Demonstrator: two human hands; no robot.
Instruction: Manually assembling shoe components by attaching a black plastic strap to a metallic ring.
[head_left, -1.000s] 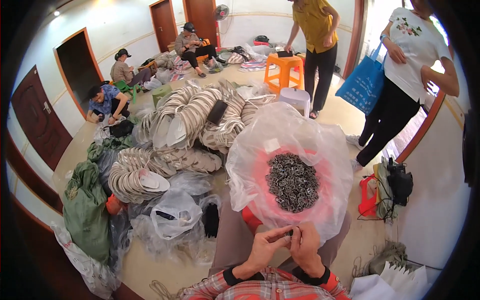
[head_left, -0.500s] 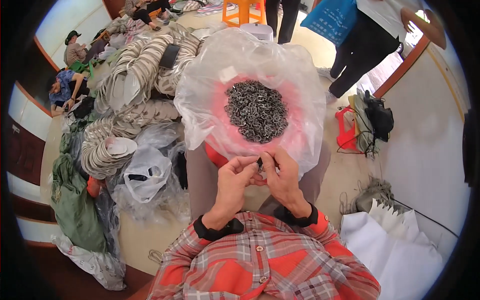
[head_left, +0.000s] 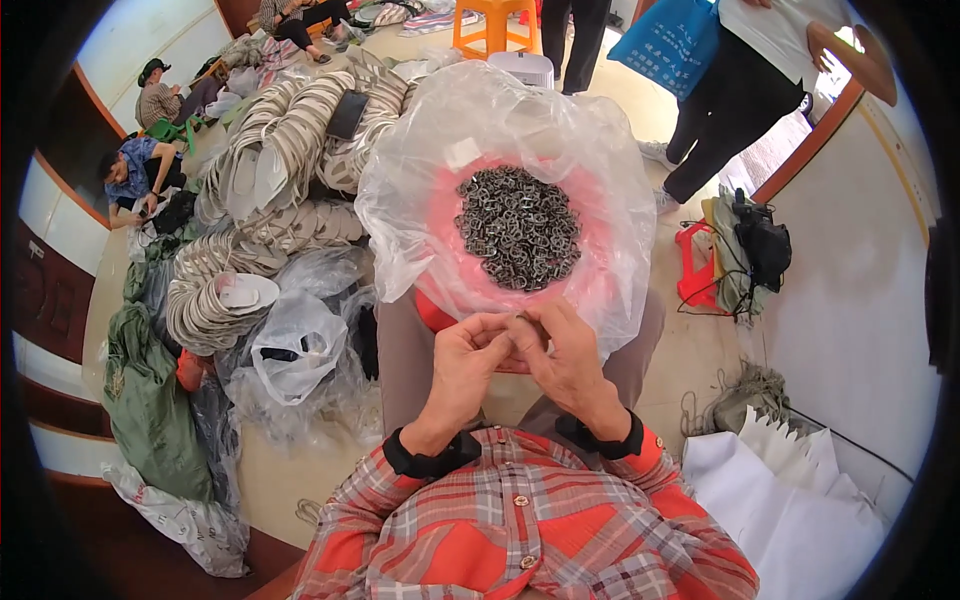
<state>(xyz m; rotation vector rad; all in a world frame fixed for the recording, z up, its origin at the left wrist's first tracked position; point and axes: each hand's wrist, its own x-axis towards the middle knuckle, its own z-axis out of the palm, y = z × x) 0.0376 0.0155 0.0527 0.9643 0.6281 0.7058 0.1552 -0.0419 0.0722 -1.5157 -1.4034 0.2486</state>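
Observation:
My left hand and my right hand meet in front of my body, fingertips pressed together in a pinch. Whatever small piece they hold is mostly covered by the fingers; only a dark bit shows between them. Just beyond the fingertips lies a heap of small dark metal buckles, loosely tangled. They rest in a pink basin lined with a clear plastic bag, which spreads over the rim and across my knees.
To the left lie bundles of pale, flat sole-shaped pieces, a clear plastic bag and a green sack. On the right are a red stool and white sheets. Several people sit or stand farther off.
My right fingers have closed further over the small dark piece, which shows less than before. Both hands stay together at the same spot. The whole view has shifted slightly.

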